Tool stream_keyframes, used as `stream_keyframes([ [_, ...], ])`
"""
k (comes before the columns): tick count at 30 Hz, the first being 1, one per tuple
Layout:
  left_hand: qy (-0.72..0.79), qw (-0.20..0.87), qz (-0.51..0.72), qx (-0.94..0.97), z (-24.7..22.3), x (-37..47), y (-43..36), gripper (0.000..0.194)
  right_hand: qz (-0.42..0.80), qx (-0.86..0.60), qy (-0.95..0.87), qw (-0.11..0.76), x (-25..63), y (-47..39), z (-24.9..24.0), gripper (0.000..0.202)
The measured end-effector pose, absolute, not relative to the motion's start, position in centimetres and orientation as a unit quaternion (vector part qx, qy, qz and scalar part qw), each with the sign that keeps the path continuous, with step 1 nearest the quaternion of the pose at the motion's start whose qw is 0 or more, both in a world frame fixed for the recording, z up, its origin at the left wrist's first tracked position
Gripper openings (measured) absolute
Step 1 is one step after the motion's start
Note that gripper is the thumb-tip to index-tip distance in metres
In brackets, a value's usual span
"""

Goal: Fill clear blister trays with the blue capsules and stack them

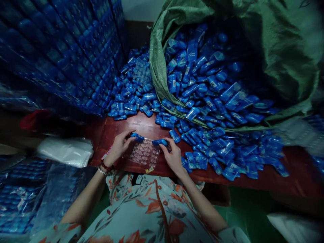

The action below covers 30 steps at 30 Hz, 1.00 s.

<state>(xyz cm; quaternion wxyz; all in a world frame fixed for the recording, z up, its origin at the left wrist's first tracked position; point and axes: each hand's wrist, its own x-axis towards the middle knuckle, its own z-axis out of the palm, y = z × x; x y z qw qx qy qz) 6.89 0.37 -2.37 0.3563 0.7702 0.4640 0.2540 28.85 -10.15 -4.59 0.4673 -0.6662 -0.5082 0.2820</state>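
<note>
From my remote seat I have the left hand (120, 145) pinching one small blue container (137, 136) and the right hand (172, 156) a matching container (160, 142), fingertip grips that probably leave the clear dimpled tray (144, 154) between them unobstructed, with loose containers (191, 135) conveniently near the right grip.

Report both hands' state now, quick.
Left hand: closed, fingers holding a small, oblong, glossy blue pack.
Right hand: closed, holding a second small, oblong, glossy blue pack.
</note>
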Motion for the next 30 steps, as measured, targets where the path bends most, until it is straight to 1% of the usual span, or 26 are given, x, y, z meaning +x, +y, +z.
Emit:
stream_keyframes([
  [2, 0.419, 0.328, 0.265, 0.804, -2.3, 6.9, 0.2, 0.027, 0.270, -0.661, -0.523, 0.466, 28.7, -9.9, -4.5, 0.019],
  [4, 0.376, 0.296, 0.258, 0.839, -2.3, 6.8, 0.1, 0.024, 0.258, -0.649, -0.541, 0.468, 28.4, -9.5, -4.6, 0.018],
  [7, 0.341, 0.251, 0.230, 0.876, -2.6, 6.5, 0.2, 0.028, 0.241, -0.626, -0.575, 0.468, 28.2, -8.8, -5.2, 0.016],
  [9, 0.324, 0.222, 0.218, 0.893, -3.0, 6.2, 0.2, 0.030, 0.232, -0.612, -0.607, 0.451, 28.2, -8.5, -5.5, 0.015],
  [12, 0.304, 0.181, 0.189, 0.916, -3.3, 5.9, 0.1, 0.035, 0.225, -0.596, -0.676, 0.370, 28.5, -8.3, -5.4, 0.020],
  [16, 0.293, 0.128, 0.114, 0.940, -2.7, 6.3, -0.5, 0.032, 0.165, -0.593, -0.765, 0.189, 28.3, -7.9, -3.9, 0.034],
  [19, 0.293, 0.099, 0.052, 0.950, -1.5, 7.3, -0.8, 0.028, 0.131, -0.586, -0.794, 0.092, 27.8, -7.0, -2.3, 0.034],
  [24, 0.281, 0.080, -0.018, 0.956, -0.1, 9.0, -0.5, 0.028, 0.130, -0.563, -0.816, 0.023, 27.2, -5.6, -0.3, 0.036],
  [27, 0.267, 0.090, -0.038, 0.959, 0.0, 9.2, -0.3, 0.032, 0.138, -0.554, -0.821, 0.007, 27.1, -5.4, 0.1, 0.036],
  [30, 0.275, 0.111, -0.021, 0.955, -0.6, 9.0, -0.3, 0.033, 0.138, -0.558, -0.818, 0.008, 26.5, -5.3, 0.1, 0.038],
])
